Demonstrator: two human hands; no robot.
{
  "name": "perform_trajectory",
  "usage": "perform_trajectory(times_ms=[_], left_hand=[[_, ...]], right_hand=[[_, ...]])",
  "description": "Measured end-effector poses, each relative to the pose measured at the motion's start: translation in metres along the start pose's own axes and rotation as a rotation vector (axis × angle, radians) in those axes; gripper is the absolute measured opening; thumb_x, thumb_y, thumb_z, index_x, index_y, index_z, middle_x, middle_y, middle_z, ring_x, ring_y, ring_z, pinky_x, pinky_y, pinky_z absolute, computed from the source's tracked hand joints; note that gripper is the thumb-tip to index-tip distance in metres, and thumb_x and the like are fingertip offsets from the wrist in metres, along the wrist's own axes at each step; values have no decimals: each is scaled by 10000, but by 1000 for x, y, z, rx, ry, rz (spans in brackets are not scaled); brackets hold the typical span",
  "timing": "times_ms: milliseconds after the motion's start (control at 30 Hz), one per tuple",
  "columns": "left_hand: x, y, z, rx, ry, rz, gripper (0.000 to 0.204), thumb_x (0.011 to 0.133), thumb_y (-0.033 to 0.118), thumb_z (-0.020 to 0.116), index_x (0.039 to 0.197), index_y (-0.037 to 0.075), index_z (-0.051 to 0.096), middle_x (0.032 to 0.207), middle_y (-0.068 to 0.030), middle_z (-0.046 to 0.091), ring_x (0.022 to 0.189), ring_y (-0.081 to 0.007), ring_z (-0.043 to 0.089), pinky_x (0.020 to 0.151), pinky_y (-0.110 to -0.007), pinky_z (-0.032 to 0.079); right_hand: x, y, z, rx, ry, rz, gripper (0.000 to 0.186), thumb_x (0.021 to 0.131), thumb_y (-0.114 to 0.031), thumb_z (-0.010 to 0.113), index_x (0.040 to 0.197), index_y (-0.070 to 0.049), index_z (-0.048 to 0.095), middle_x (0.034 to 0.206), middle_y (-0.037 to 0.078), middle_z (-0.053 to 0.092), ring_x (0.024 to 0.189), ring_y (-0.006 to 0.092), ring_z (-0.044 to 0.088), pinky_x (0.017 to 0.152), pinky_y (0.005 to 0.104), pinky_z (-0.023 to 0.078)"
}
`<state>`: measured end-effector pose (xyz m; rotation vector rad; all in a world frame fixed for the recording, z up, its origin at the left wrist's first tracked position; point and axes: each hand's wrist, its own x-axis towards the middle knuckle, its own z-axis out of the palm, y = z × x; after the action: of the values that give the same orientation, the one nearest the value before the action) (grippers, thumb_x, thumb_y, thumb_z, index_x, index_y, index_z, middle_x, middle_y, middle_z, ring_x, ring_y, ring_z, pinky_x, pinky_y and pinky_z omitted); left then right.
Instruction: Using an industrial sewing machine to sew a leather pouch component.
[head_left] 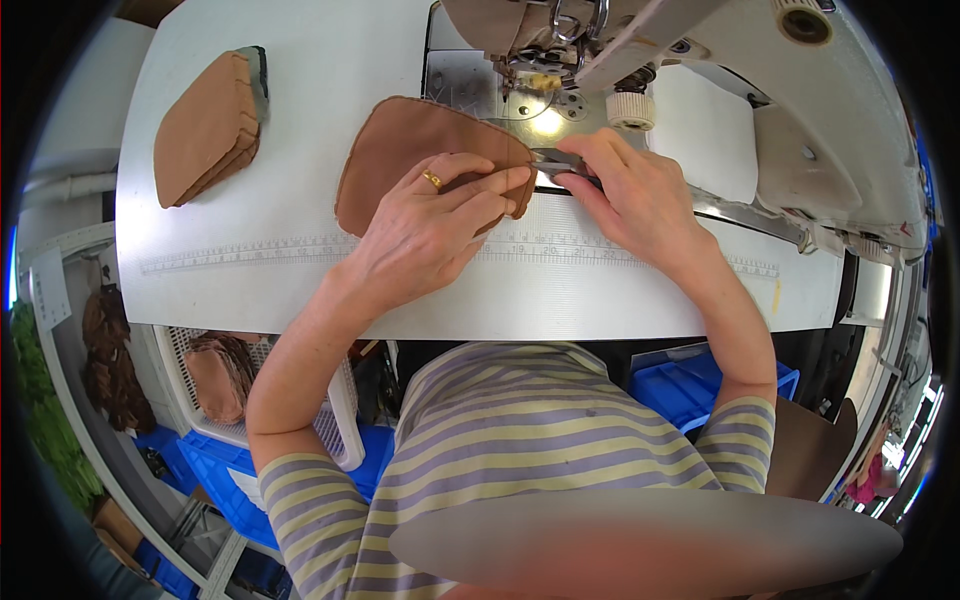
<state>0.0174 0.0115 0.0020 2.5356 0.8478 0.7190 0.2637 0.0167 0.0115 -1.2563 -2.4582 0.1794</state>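
Observation:
A brown leather piece (400,150) with a stitched edge lies on the white sewing table, just left of the needle area. Across its right part rests my left hand (435,215), a gold ring on one finger, its fingers bent and pressing the piece down. My right hand (630,190) is closed around small thread snips (565,165), whose blades reach the right edge of the leather. The fingertips of my left hand are close to those blades. Whether the blades touch a thread cannot be seen.
A sewing machine (800,130) fills the upper right, its needle (505,100) beyond my hands. Stacked brown pieces (210,130) lie at the table's left. A printed ruler scale (290,250) runs along the table. Below sit a white basket (345,415) and blue bins (670,390).

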Motion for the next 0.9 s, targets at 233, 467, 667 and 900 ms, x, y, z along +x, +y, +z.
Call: perform_trajectory(times_ms=[233, 467, 667, 900], left_hand=[[-1, 0, 0, -18, 6, 5, 168, 818, 44, 647, 984, 14, 656, 1240, -34, 650, 1101, -277, 579, 915, -389, 488], [-2, -2, 3, -20, 47, 8, 164, 816, 58, 672, 978, 30, 666, 1231, -48, 653, 1105, -277, 585, 916, -387, 491], [-5, -4, 6, 27, 200, 69, 162, 724, 64, 714, 882, 40, 689, 968, -38, 644, 924, -231, 613, 832, -356, 503], [-10, -5, 1, 218, 274, 62, 147, 695, 66, 780, 824, 53, 711, 767, -10, 565, 717, -200, 549, 682, -330, 472]], right_hand=[[-2, 2, 7, -35, 26, -73, 215, 855, -225, 682, 1006, -105, 586, 825, 53, 613, 596, 262, 617, 500, 383, 484], [3, -4, -20, -339, 157, -77, 208, 822, -132, 652, 1024, -105, 606, 1075, 50, 633, 843, 222, 614, 705, 353, 489], [31, -20, -3, 53, 78, -357, 193, 768, -90, 644, 954, -51, 618, 1060, 53, 629, 843, 220, 589, 731, 352, 460], [22, -18, 3, 118, 63, -302, 120, 760, -88, 639, 872, -68, 600, 785, 34, 554, 743, 227, 593, 625, 356, 460]])
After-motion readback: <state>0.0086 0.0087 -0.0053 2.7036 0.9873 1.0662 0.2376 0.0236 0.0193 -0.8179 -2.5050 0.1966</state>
